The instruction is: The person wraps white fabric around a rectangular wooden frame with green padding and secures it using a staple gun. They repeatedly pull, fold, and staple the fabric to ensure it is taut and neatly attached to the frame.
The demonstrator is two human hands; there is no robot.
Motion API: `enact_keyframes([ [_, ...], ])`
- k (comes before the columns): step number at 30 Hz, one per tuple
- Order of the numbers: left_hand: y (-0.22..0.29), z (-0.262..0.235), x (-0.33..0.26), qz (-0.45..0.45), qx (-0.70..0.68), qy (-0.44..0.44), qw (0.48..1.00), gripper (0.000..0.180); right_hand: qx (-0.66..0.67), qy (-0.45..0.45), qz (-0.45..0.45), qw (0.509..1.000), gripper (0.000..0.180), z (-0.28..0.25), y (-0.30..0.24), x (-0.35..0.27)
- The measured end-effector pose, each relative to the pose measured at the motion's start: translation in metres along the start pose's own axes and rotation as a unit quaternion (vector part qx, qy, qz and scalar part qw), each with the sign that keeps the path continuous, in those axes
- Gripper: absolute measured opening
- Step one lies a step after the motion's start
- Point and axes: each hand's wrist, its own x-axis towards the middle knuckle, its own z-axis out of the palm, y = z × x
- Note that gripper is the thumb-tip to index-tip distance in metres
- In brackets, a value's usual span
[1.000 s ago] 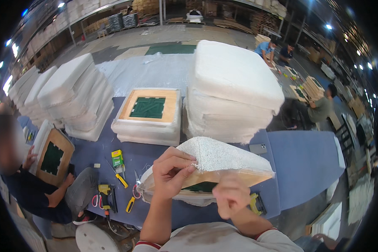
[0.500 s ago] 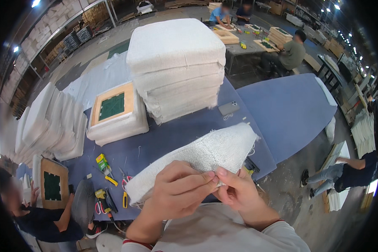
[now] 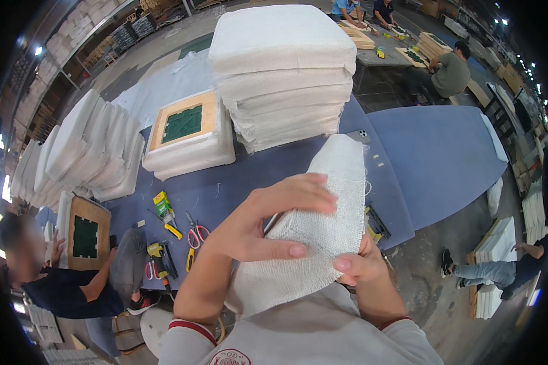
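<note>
- Warehouse floor stretches behind a blue counter (image 3: 444,152), with more people seated at benches far back.
- No bin or box stands open on the counter; the nearest thing to a container is a wooden frame with a green centre (image 3: 184,123), lying flat on top of a white padded cushion.
- Beside it rises a tall stack of white cushions (image 3: 283,73); a slanted row of cushions (image 3: 82,152) leans at the counter's left end.
- White woven fabric (image 3: 323,225) is held up close to the body, in front of the counter edge. Its weave is coarse and open, its right edge frayed, and it drapes over something flat whose shape stays hidden.
- Left hand (image 3: 268,222) lies spread over the fabric's front, fingers wide, thumb pressing across it.
- Right hand (image 3: 362,264) grips the fabric's lower right edge from behind, closed on it.
- A small yellow and green package (image 3: 162,204) lies near red-handled scissors (image 3: 196,234) and a yellow tool (image 3: 159,255) on the counter's left part.
- At lower left a seated person (image 3: 55,280) holds a second green-centred wooden frame (image 3: 86,234) upright.
</note>
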Motion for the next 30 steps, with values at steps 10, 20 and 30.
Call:
enact_keyframes([
  [10, 0.016, 0.01, -0.011, -0.002, -0.023, 0.078, 0.997, 0.036, 0.028, -0.059, -0.006, 0.998, 0.034, -0.006, 0.015, 0.006],
  [20, 0.038, 0.001, -0.017, -0.017, 0.067, 0.05, 0.996, 0.028, 0.018, -0.142, 0.002, 0.99, 0.022, -0.007, 0.023, 0.021],
  [30, 0.053, -0.021, -0.039, -0.02, 0.158, 0.023, 0.987, 0.039, -0.204, -0.178, -0.18, 0.946, 0.015, 0.003, 0.045, 0.055],
])
